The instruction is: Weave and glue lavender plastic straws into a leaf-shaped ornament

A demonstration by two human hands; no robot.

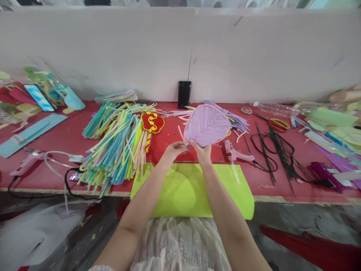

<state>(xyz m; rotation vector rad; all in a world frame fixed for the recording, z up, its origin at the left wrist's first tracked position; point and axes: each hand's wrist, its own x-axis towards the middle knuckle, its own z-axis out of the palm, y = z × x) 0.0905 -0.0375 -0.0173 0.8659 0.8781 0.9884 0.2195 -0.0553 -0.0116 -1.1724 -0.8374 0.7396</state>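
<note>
A leaf-shaped lilac pipe-cleaner fan [207, 126] with a pink edge is held up above the table. My right hand [202, 151] grips its lower tip, thumb laid on the front. Close beside that tip, my left hand [175, 149] is closed in a pinch at the lower end of a loose pink pipe cleaner [180, 134], which sticks up along the fan's left side. The fingertips partly hide what is pinched. Under my wrists lies a bright yellow-green sheet [180, 192], hanging over the table's front edge.
Left of my hands are a pile of coloured pipe cleaners [113, 139] and a red-and-yellow fan [152, 122]. A black phone [184, 94] leans on the white partition. To the right lie a pink glue gun [238, 155], scissors [278, 123], dark wires [282, 154] and a black cable.
</note>
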